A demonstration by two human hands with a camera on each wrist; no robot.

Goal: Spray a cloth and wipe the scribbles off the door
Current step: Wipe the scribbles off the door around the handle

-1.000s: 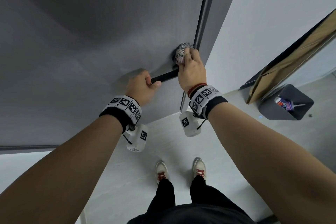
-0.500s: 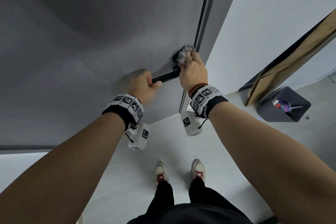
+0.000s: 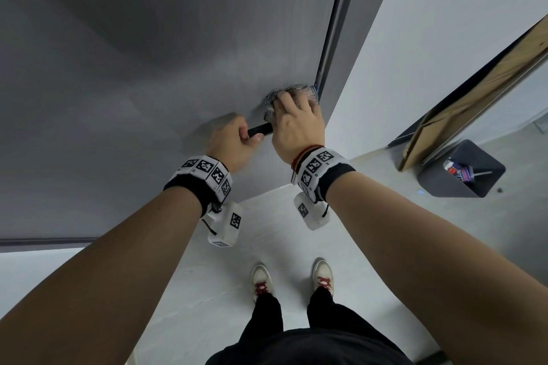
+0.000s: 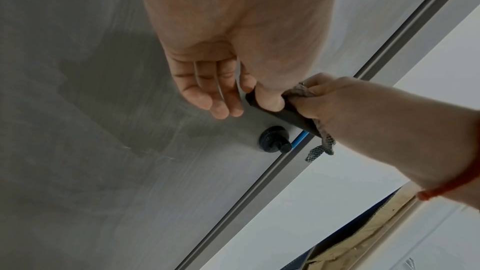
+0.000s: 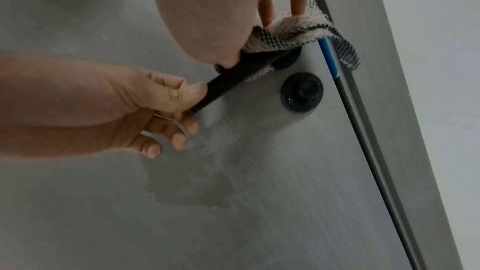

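The grey door (image 3: 148, 68) fills the left of the head view. My left hand (image 3: 231, 142) grips the free end of the black door handle (image 3: 261, 130), thumb on top (image 4: 270, 98). My right hand (image 3: 296, 121) holds a black-and-white checked cloth (image 3: 293, 90) and presses it on the door just above the handle's pivot, at the door's edge. Part of the cloth (image 5: 293, 30) drapes over the handle (image 5: 233, 81). A blue line (image 5: 330, 56) runs down the door's edge below the cloth. A round black lock knob (image 5: 302, 91) sits under the handle.
The dark door frame strip (image 3: 338, 24) and a white wall (image 3: 430, 24) lie right of the door. A wood-framed panel (image 3: 474, 92) leans at the right above a dark grey bin (image 3: 444, 184) holding packaging. My shoes (image 3: 261, 278) stand on the pale floor.
My right hand has turned and slid slightly left, covering more of the handle, and the cloth now lies spread wider under its fingers. My left hand stays on the handle.
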